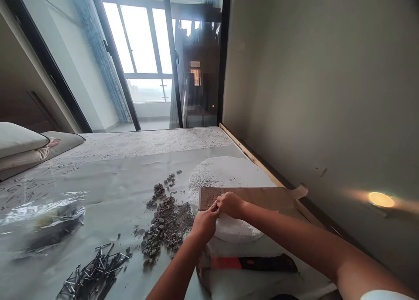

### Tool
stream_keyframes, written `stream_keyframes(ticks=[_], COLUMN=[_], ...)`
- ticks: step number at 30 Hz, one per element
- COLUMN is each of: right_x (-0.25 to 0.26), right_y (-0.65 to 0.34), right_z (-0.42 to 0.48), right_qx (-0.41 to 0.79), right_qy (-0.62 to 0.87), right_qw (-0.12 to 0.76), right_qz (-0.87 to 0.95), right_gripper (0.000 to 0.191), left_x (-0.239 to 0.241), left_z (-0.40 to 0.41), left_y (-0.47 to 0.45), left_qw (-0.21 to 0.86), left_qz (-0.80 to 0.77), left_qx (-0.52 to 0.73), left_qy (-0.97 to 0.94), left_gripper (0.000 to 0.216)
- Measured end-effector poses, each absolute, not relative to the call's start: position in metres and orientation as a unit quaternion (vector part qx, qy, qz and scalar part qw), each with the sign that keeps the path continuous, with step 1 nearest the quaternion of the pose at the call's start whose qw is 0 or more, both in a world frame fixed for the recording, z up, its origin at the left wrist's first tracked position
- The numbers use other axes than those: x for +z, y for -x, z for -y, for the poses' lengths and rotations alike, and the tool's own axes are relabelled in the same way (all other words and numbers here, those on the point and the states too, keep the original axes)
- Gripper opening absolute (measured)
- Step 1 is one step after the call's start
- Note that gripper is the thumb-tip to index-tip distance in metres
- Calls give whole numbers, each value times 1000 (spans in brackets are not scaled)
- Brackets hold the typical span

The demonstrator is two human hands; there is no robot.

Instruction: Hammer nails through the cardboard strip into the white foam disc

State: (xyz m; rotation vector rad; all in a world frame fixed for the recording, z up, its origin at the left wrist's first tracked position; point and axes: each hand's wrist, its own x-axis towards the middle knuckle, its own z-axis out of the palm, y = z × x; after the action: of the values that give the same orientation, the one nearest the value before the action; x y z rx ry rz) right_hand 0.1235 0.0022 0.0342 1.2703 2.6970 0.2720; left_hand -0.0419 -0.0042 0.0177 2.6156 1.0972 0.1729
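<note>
My left hand (205, 223) and my right hand (230, 205) meet over the near edge of a brown wooden board (255, 196), fingers pinched together. Whatever they hold is hidden or too small to name. Small dark dots or holes cover the board's left end. Under it lies a round white foam-like slab (229, 169) with a rough left side. Below my hands rests a hammer (258, 263) with a red and black handle; its head is at the left. Grey gravel (163, 226) is scattered left of the board, and a heap of nails (94, 274) lies at lower left.
A clear plastic bag (49, 226) with dark contents sits at the left on the grey sheet (114, 182). Folded pillows (22, 143) are at the far left. A wooden edge (245, 149) runs along the right wall, where a lamp (381, 199) glows. Glass doors stand behind.
</note>
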Motion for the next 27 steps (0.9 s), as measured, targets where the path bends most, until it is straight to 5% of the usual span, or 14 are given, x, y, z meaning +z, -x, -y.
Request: stream_keyframes(ticks=[7, 17, 27], right_x=[39, 55, 99], right_y=[-121, -120, -116], right_z=[-8, -14, -12], right_qx=[110, 64, 26], right_qy=[-375, -443, -538], right_qw=[105, 76, -40], right_qz=[-914, -891, -841], right_gripper=[19, 15, 21], left_x=[19, 30, 54], left_z=[-4, -2, -2], left_y=[43, 41, 42], left_qw=[244, 200, 191], left_qz=[-387, -390, -391], left_qx=[105, 37, 10], left_qy=[-883, -898, -901], left_gripper=[32, 59, 57])
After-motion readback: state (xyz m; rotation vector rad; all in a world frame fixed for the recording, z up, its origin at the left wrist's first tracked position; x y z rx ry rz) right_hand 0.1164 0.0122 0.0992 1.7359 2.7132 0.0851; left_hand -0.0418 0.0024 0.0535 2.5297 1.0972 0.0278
